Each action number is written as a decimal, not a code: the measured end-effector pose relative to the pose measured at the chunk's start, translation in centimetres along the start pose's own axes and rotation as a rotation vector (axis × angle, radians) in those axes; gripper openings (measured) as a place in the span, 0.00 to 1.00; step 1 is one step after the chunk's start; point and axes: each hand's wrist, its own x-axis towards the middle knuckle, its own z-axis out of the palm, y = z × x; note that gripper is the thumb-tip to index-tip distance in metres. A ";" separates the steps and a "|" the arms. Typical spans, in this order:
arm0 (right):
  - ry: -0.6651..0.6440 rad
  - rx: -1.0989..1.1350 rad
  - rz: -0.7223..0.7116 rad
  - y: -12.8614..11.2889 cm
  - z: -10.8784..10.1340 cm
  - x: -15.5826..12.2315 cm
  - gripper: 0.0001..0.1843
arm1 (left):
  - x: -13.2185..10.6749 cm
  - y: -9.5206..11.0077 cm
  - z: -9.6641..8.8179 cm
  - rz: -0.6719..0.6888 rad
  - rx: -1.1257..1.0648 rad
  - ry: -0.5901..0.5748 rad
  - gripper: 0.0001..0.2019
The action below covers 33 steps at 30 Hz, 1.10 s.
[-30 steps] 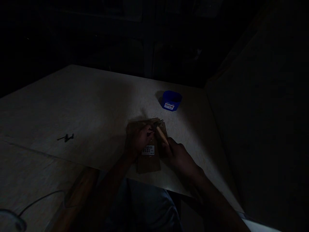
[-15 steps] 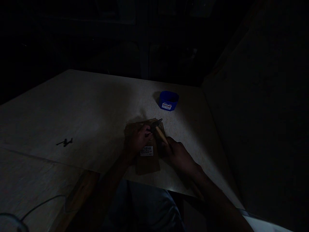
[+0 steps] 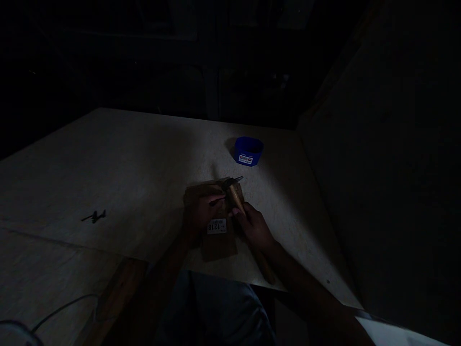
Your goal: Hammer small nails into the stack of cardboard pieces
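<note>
A small brown wooden board (image 3: pixel 219 242) with a white label lies near the front edge of the pale table (image 3: pixel 126 163). My left hand (image 3: pixel 199 211) rests on the board with fingers pinched around a small dark nail. My right hand (image 3: pixel 252 226) is closed around the wooden handle of a hammer (image 3: pixel 234 191), gripped close to its head. The metal head sits over the board's far end, just beside my left fingertips. The scene is very dark.
A blue tub (image 3: pixel 248 151) with a label stands beyond the board. Several dark nails (image 3: pixel 94 216) lie at the table's left. A wooden strip (image 3: pixel 115 298) and a cable (image 3: pixel 54 310) are at lower left. A dark panel (image 3: pixel 378 192) rises on the right.
My right hand has slid up the hammer handle toward the head. The hammer head stays over the board's far end. The left hand keeps its pinch.
</note>
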 end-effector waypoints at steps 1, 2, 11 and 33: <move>0.004 -0.011 0.001 0.1 0.0 0.0 0.17 | 0.0 0.0 0.0 0.006 -0.007 0.002 0.12; 0.009 -0.023 0.001 0.1 0.1 -0.1 0.18 | 0.1 -0.1 0.0 0.011 -0.012 0.004 0.13; 0.010 0.020 0.062 0.8 0.7 -0.5 0.18 | 0.4 -1.2 -0.1 0.197 0.049 0.079 0.08; -0.109 -0.261 0.001 -3.7 -2.3 -1.5 0.19 | 0.7 -1.5 0.6 0.181 0.122 0.053 0.07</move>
